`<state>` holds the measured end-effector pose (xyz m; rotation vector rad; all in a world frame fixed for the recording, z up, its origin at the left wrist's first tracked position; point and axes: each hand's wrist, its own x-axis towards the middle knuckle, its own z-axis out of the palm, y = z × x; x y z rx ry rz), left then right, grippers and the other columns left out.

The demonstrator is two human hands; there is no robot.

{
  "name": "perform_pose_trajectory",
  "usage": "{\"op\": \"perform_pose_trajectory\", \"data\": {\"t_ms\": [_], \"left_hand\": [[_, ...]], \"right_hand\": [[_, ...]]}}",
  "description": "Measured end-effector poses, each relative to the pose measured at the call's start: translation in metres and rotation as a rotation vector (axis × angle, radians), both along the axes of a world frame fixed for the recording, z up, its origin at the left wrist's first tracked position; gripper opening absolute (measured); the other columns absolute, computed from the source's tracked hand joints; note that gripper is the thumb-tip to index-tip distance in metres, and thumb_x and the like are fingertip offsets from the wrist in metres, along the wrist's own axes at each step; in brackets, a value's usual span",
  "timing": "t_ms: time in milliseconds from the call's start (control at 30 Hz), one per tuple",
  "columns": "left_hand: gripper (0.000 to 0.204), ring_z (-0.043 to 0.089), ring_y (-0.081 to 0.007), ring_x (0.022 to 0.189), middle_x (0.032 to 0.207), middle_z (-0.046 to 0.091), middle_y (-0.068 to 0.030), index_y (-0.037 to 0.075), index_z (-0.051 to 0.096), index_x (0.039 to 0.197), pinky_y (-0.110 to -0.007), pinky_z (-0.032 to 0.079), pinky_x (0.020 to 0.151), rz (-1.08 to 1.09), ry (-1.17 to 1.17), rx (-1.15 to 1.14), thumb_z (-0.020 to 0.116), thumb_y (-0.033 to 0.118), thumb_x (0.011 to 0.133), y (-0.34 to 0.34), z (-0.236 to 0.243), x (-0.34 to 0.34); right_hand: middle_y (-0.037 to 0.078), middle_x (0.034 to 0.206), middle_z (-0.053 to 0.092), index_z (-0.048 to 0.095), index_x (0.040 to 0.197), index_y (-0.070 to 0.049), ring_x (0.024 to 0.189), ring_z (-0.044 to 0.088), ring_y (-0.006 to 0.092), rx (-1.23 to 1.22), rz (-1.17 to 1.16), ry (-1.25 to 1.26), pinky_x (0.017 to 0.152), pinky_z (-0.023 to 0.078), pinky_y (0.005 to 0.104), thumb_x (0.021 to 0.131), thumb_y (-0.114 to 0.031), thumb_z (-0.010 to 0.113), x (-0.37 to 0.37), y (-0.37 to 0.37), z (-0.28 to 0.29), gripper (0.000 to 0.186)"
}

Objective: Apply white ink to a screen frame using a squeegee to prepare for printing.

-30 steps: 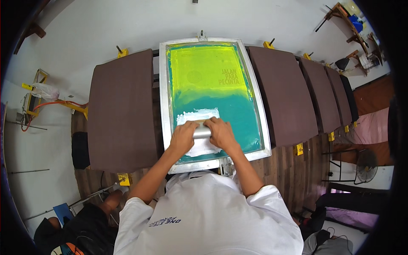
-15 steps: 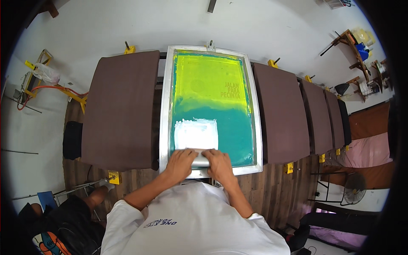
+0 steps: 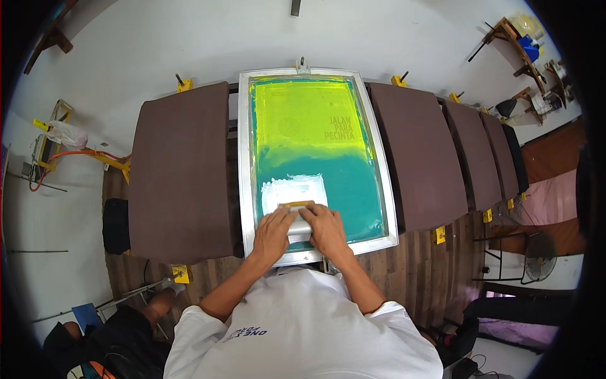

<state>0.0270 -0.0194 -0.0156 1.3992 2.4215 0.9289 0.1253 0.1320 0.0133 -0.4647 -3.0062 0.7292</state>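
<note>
My left hand and my right hand are closed side by side on a silver-handled squeegee. A yellowish strip shows along its far side, between my fingertips. The squeegee is over the near part of a screen-printing frame with a silver metal rim. White ink lies on the mesh just beyond the squeegee, in a rough-edged patch. Around it the mesh is teal, turning yellow-green at the far end, where faint lettering shows. My fingers hide part of the squeegee.
Brown fabric-covered boards stand in a row, one on the left and several on the right. Yellow clamps sit along the boards' edges. Another person's leg is at lower left. A fan stands at right.
Both hands and the squeegee have moved forward, closer over the white ink. The squeegee's yellowish strip now shows. The whole view has turned slightly.
</note>
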Motion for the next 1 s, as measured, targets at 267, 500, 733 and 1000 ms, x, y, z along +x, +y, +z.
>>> {"op": "perform_pose_trajectory", "data": {"t_ms": [267, 500, 733, 1000], "left_hand": [[0.060, 0.052, -0.0348, 0.130, 0.137, 0.056, -0.0195, 0.004, 0.061, 0.131, -0.045, 0.042, 0.105, -0.033, -0.074, -0.066, 0.058, -0.013, 0.073, 0.001, -0.003, -0.002], [0.061, 0.051, -0.0350, 0.131, 0.137, 0.056, -0.0187, 0.003, 0.060, 0.131, -0.046, 0.040, 0.107, -0.014, -0.023, 0.006, 0.057, -0.014, 0.072, -0.003, -0.010, 0.001], [0.063, 0.049, -0.0344, 0.133, 0.140, 0.054, -0.0189, 0.004, 0.059, 0.132, -0.046, 0.039, 0.108, -0.006, -0.055, 0.002, 0.059, -0.015, 0.071, -0.005, -0.001, 0.007], [0.060, 0.050, -0.0347, 0.132, 0.137, 0.056, -0.0192, 0.004, 0.062, 0.129, -0.045, 0.039, 0.107, 0.003, -0.107, -0.020, 0.058, -0.015, 0.072, -0.002, 0.004, 0.010]], "right_hand": [[0.011, 0.130, 0.059, 0.062, 0.126, -0.010, 0.125, 0.054, 0.0295, -0.013, 0.002, -0.034, 0.094, 0.044, 0.0485, 0.071, 0.006, 0.066, -0.001, 0.002, -0.007, 0.057], [0.011, 0.132, 0.058, 0.061, 0.126, -0.011, 0.125, 0.053, 0.0295, 0.050, -0.008, 0.056, 0.095, 0.043, 0.0479, 0.068, 0.006, 0.068, 0.006, -0.007, -0.023, 0.061], [0.011, 0.134, 0.056, 0.059, 0.129, -0.011, 0.126, 0.051, 0.0303, 0.113, 0.004, 0.047, 0.097, 0.042, 0.0486, 0.068, 0.006, 0.068, 0.009, -0.008, -0.029, 0.063], [0.012, 0.129, 0.059, 0.061, 0.124, -0.009, 0.122, 0.055, 0.0308, 0.008, 0.037, -0.013, 0.091, 0.045, 0.0472, 0.071, 0.006, 0.065, 0.008, -0.001, -0.003, 0.056]]}}
